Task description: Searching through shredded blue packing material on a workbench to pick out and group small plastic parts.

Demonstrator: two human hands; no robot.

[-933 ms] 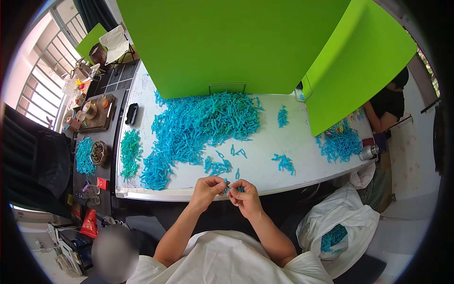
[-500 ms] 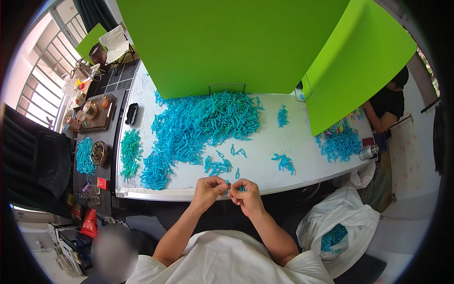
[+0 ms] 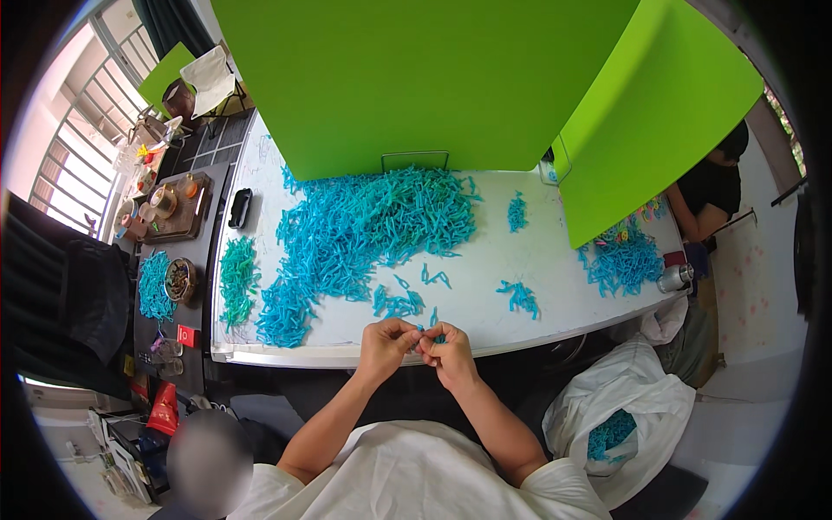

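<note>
Both your hands meet at the near edge of the white table (image 3: 537,286), just over the rim. Left hand (image 3: 386,342) and right hand (image 3: 446,351) are drawn together, fingertips pinched on one small blue piece (image 3: 425,330) held between them. Only a sliver of it shows past the fingers; its exact shape is too small to tell.

Handling, as a judgement: the piece looks like thin plastic, very light, probably springy rather than brittle, and smooth enough to slip. Take it by the ends, one end per hand, with fingertip pads rather than the full fist. A light pinch should do; squeezing hard could flick it out.

Pose: both forearms come up from the lower edge, elbows out, wrists bent inward so the knuckles nearly touch. Thumbs and forefingers face each other; the remaining fingers are curled under. The hands hover at the table edge rather than resting flat on it.

Around them: a large heap of blue pieces (image 3: 364,230) spreads across the table's middle, with a small cluster (image 3: 397,303) just beyond your left hand and another (image 3: 520,297) to the right. A white bag (image 3: 620,407) with blue pieces inside sits low on your right. Green boards (image 3: 416,78) stand behind the table.
</note>
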